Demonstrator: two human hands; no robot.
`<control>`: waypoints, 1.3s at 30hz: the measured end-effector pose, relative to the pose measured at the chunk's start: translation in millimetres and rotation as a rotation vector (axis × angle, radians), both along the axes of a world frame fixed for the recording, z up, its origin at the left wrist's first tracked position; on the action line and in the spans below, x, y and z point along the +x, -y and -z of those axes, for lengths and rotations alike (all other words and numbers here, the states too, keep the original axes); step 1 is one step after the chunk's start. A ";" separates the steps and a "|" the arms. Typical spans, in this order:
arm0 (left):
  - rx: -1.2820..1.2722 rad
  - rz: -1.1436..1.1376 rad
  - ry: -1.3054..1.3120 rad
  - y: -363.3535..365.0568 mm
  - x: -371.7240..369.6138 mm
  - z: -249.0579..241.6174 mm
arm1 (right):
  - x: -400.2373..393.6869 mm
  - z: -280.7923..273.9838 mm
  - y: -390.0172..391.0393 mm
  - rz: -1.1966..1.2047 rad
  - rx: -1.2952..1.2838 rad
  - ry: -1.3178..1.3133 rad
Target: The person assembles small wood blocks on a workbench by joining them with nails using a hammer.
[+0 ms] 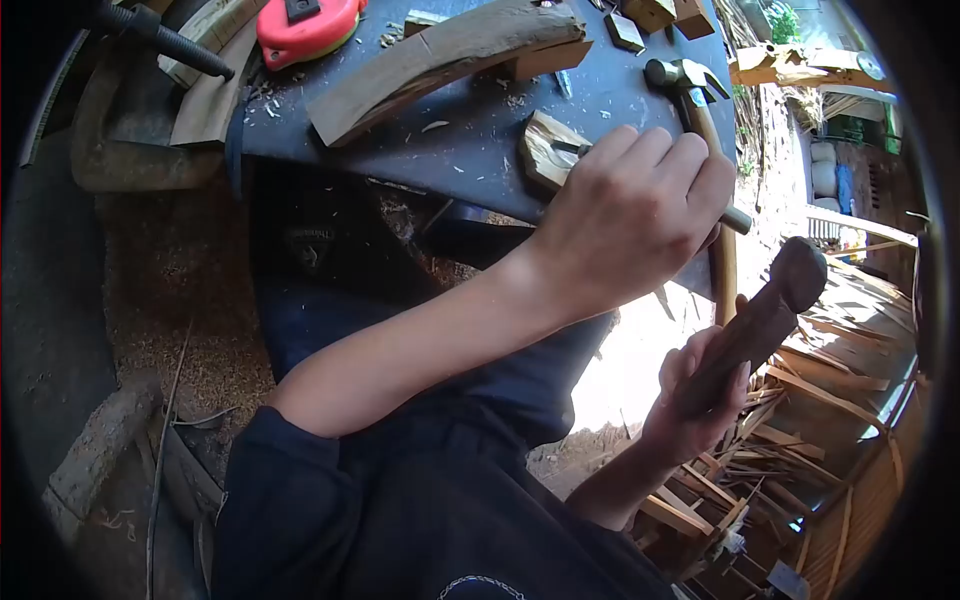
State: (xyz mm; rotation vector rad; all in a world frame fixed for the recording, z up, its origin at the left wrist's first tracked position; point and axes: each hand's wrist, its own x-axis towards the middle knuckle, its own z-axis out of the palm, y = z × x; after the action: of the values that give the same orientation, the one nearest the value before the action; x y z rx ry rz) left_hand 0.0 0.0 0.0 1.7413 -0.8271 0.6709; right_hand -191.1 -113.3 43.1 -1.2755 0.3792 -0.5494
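My left hand [640, 205] is closed around a metal chisel [738, 220]. Its butt end sticks out on the right of the fist, and its other end reaches a small carved wooden block [546, 150] at the table's near edge; the contact point is partly hidden. Lower right, my right hand [705, 385] grips a dark wooden mallet [795, 280], raised at a slant with its rounded head up, apart from the chisel. A claw hammer [690, 85] lies beyond my left hand, its wooden handle running down past the table's right edge.
On the dark table [440, 165] lie a curved timber piece [440, 70], a red tape measure [308, 30], wood offcuts [648, 12] and shavings. A clamp [150, 165] grips wood at the left corner. Scrap wood [800, 400] is heaped at right.
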 end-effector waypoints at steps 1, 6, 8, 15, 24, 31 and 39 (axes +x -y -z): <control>-0.023 -0.005 0.009 1.5 1.4 -0.1 | 0.5 -4.3 0.5 0.017 0.034 0.029; -0.094 -0.013 0.029 2.0 8.6 6.4 | 3.9 -22.6 -1.1 0.185 -0.276 0.306; -0.103 -0.014 0.027 3.0 11.7 7.0 | 5.9 -33.4 -7.3 0.261 -0.537 0.299; -0.012 -0.035 0.044 -2.2 10.9 9.9 | 26.5 3.1 -24.5 -0.071 -0.414 -0.073; 0.068 -0.060 0.044 -2.5 12.9 10.9 | 26.7 5.8 -48.6 0.057 -0.151 -0.024; 0.090 -0.048 0.027 -10.8 15.8 7.8 | 37.0 5.7 -57.5 0.126 -0.111 -0.172; 0.119 0.008 0.006 -21.8 19.1 6.9 | 48.6 8.6 -72.7 0.290 -0.061 -0.026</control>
State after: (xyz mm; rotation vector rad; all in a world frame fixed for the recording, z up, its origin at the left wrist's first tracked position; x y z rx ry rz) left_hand 19.1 21.8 -6.9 1.8419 -0.8929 0.6323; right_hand -142.5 -40.7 34.5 -1.2951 0.5783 -0.7948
